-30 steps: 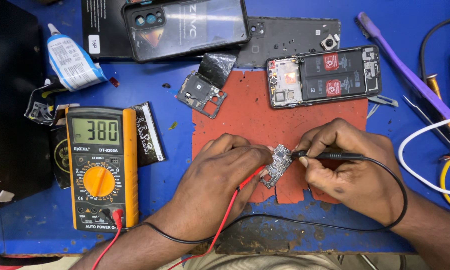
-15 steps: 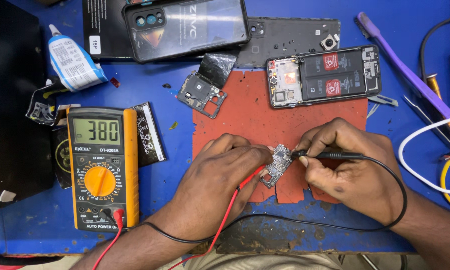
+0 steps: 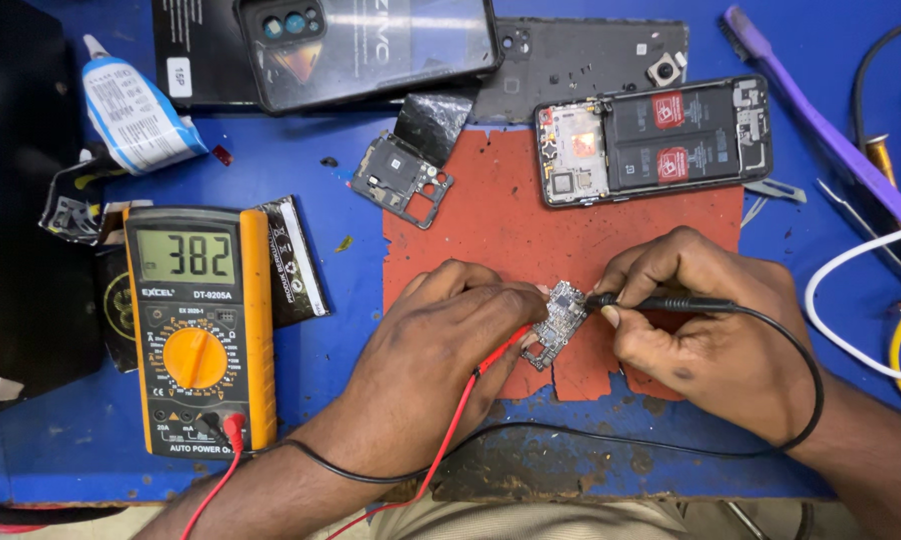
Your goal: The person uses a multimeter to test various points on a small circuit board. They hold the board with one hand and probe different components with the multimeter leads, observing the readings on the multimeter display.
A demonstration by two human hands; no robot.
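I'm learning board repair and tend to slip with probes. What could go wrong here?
The small circuit board lies loose on the red mat, pinned only by fingers, so it may shift under the black probe. The red probe sits close by on the same board; a slip could bridge neighbouring contacts. The leads trail under the left hand and right hand and could snag.

Matt red rubbery mat (image 3: 491,215) on scuffed blue tabletop (image 3: 341,330); glossy plastic multimeter (image 3: 201,330) casing.
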